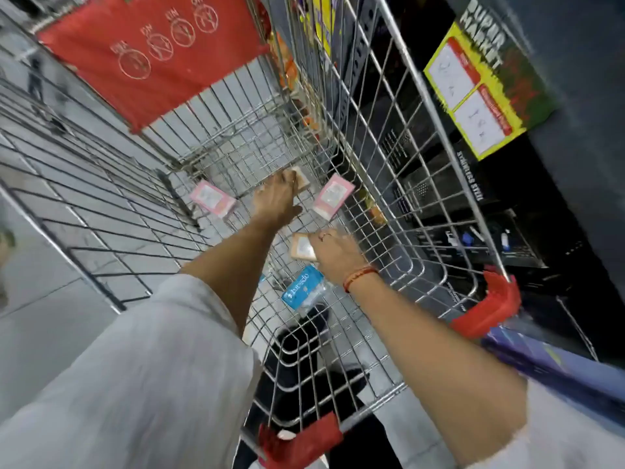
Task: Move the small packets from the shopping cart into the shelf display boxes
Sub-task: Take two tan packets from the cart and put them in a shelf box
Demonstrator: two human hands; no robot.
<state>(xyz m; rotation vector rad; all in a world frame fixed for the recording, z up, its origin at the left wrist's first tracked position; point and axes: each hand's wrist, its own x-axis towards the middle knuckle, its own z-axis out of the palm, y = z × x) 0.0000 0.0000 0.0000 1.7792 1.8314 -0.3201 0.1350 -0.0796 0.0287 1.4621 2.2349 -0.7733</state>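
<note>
Grey sleeves (142, 377) reach down into the wire shopping cart (402, 184), past its red handle corners (490, 309). Left hand (275, 199) grips a tan packet (299, 177) by the cart's far end; right hand (333, 253) holds another tan packet (302, 247) mid-floor. Two pink packets (213, 199) (333, 195) and a blue one (304, 289) lie loose between, beside dark shelving (507, 231).

Shiny metal wire cart (382, 184); glossy plastic packets (333, 196); matt cloth sleeve (145, 377).

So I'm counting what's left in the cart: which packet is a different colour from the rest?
The blue packet, lying nearest the person just below the right hand. The others are pink or tan.
</note>
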